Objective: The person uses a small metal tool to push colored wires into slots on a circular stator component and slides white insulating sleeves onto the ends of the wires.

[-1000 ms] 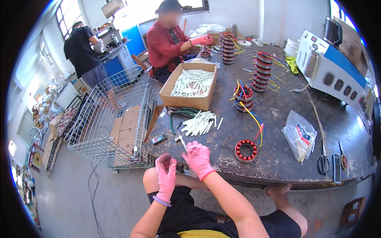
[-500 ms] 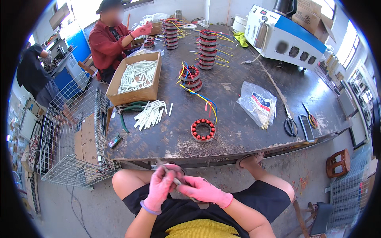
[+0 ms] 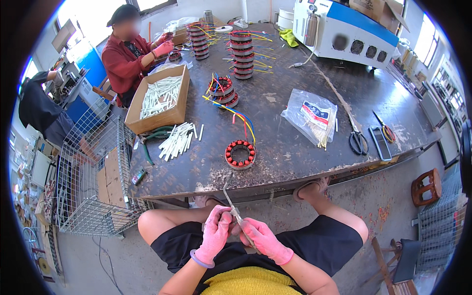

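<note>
Both my hands wear pink gloves and meet over my lap. My left hand (image 3: 215,235) and my right hand (image 3: 263,238) together grip a thin metal tool like tweezers (image 3: 230,198), whose tip points up toward the table edge. On the dark table (image 3: 295,142) just in front of me lies a round red-and-black stator ring (image 3: 240,154) with coloured wires (image 3: 239,117) trailing away from it. A loose pile of white sleeves (image 3: 178,140) lies to its left.
A cardboard box (image 3: 160,101) of white sleeves stands at the left, a wire basket (image 3: 93,177) beside the table. A plastic bag (image 3: 314,117), scissors (image 3: 358,140), stacked stators (image 3: 241,49) and a white-blue machine (image 3: 351,29) are farther off. A person in red (image 3: 129,56) works opposite; another person (image 3: 39,110) stands left.
My hands have drawn back from the table edge to my lap and closed together on the thin tool. My view has shifted right and lower over the table.
</note>
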Demonstrator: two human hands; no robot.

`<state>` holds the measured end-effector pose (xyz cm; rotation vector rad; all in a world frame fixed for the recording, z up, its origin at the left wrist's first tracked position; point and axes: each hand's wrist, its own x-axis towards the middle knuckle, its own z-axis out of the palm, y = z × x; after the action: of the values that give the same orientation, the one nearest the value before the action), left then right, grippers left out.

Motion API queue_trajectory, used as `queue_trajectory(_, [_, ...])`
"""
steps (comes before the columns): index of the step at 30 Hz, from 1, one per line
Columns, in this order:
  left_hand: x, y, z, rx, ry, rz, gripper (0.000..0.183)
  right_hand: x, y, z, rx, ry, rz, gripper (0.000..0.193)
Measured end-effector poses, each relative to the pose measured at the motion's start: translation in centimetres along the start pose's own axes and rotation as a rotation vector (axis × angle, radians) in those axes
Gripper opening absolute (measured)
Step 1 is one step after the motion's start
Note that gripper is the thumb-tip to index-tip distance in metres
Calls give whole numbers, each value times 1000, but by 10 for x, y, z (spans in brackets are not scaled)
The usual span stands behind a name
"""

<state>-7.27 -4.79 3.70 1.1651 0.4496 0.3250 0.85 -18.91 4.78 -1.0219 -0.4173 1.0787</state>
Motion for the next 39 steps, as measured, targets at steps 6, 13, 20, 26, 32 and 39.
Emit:
queue_trajectory(6, [3, -12, -6, -80, -39, 24, 20, 0, -1, -1, 21, -21, 64, 33])
queue_trajectory(13, [-2, -7, -16, -83, 5, 12, 22, 9, 11, 8, -66, 19, 93, 33])
queue_trajectory(20, [35, 74, -94, 363, 308, 243, 20, 4, 4, 4, -117, 41, 117, 43])
queue_trajectory(26, [10, 55, -68, 685, -124, 275, 20, 18, 12, 21, -37, -33, 93, 47])
queue_trajectory(32, [4, 27, -34, 556, 10, 233, 16, 18, 2, 16, -84, -30, 82, 53])
queue_trajectory(39, [-2, 18, -32, 264, 84, 30, 17, 17, 1, 22, -103, -18, 62, 53])
